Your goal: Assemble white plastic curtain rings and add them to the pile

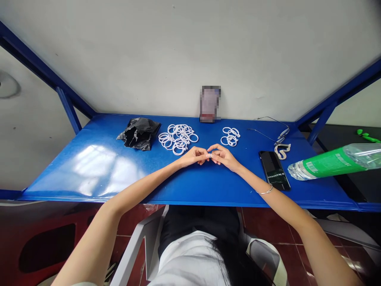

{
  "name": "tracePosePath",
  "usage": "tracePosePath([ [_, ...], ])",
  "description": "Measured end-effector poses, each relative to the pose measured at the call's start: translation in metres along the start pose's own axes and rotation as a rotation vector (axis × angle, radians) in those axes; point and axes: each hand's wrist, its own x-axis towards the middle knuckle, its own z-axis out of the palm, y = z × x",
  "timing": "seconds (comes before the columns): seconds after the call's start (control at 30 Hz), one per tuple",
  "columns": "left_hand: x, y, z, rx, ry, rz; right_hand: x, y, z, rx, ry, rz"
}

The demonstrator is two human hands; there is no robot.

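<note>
My left hand [194,156] and my right hand [224,156] meet above the middle of the table, fingertips pinched from both sides around a small white ring [210,155]. Fingers cover most of that ring, so its full shape is hidden. Just beyond my left hand lies a loose pile of white plastic rings [179,137], each with a small knob or eyelet, like curtain rings. Behind my right hand is a smaller group of similar white rings [230,137], several in number.
A crumpled black plastic bag [139,133] sits left on the blue table [190,190]. A blurred upright phone-like object [209,104] leans on the wall. Rightward are eyeglasses [281,137], a cream-coloured curved piece [282,151], a black phone [274,170] and a green-labelled plastic bottle [333,163].
</note>
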Motion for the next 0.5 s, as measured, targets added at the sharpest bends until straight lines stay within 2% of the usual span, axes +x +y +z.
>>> tracePosePath([
  [0.13,0.001,-0.006,-0.002,-0.021,0.003,0.026,-0.003,-0.003,0.004,-0.074,0.016,-0.048],
  [0.33,0.002,-0.003,0.002,-0.095,0.045,0.058,-0.003,0.000,0.009,-0.112,0.137,-0.086],
  [0.5,0.003,-0.001,0.003,-0.096,0.099,0.082,-0.004,0.001,0.013,-0.322,0.247,-0.196],
])
